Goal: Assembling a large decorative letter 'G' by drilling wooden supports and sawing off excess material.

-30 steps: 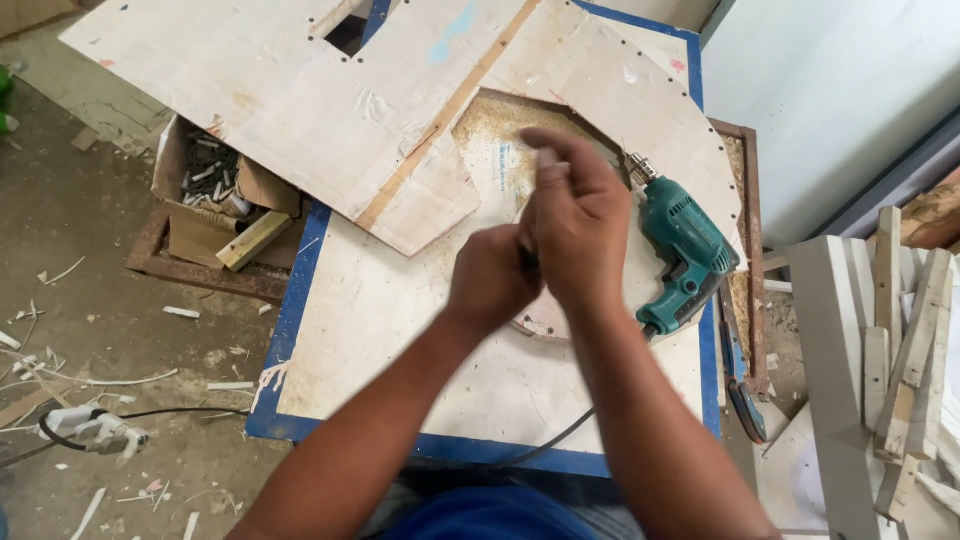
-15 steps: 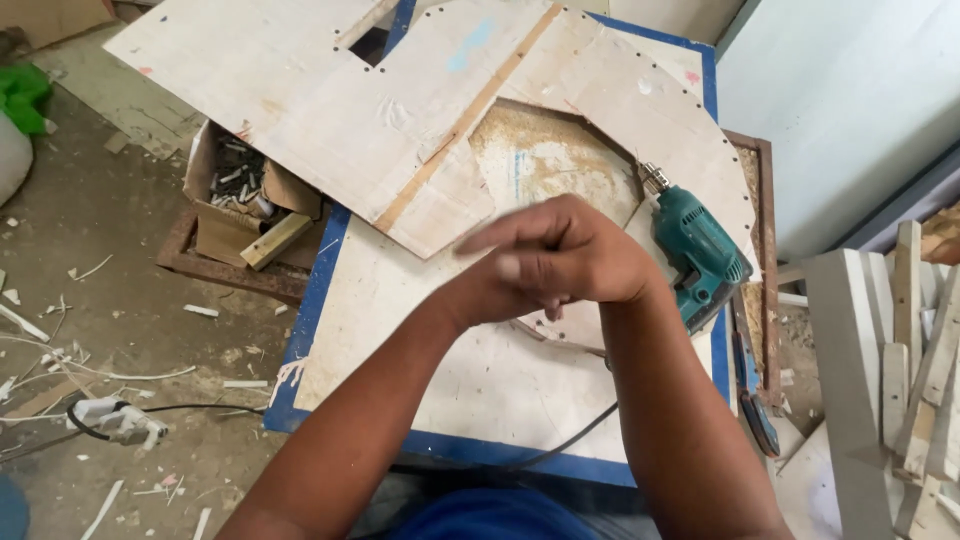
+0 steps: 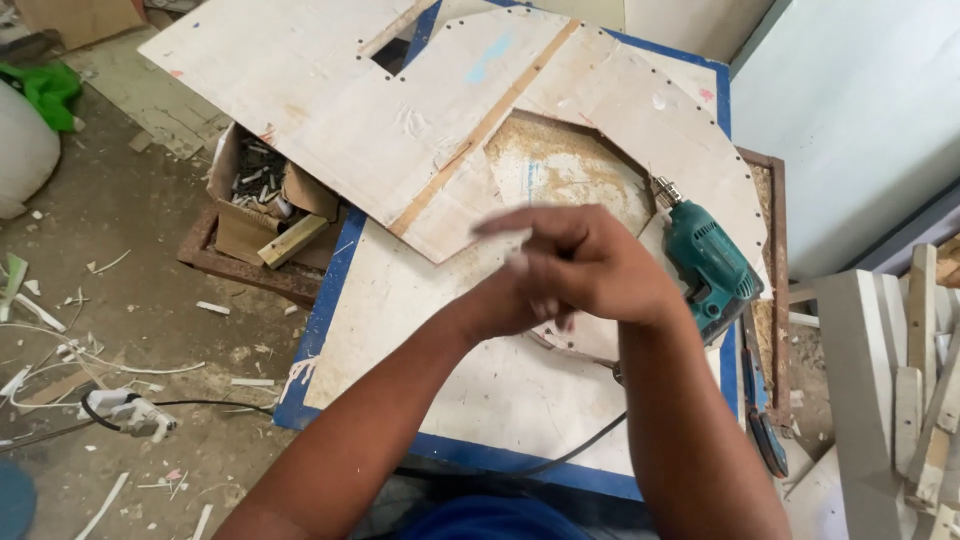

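Observation:
My two hands meet above the white work table (image 3: 450,400). My right hand (image 3: 590,265) lies across my left hand (image 3: 500,305), its fingers stretched out flat toward the left. It covers most of the left hand, so the left fingers are hidden. I see nothing held in either hand. A teal electric drill (image 3: 710,265) lies on the table just right of my right hand, chuck pointing away from me. Beyond the hands, a large white plywood sheet (image 3: 400,110) with cut-outs and rows of small holes rests on the table.
The table has a blue edge (image 3: 320,320). A cardboard box of scraps (image 3: 265,200) sits on the floor at its left. A white plug block with cable (image 3: 130,412) lies on the littered floor. White wooden pieces (image 3: 900,400) stand at the right.
My hands were raised together, fingers curled around something small. My right hand has since swung flat across the left, fingers pointing left. The view has shifted slightly.

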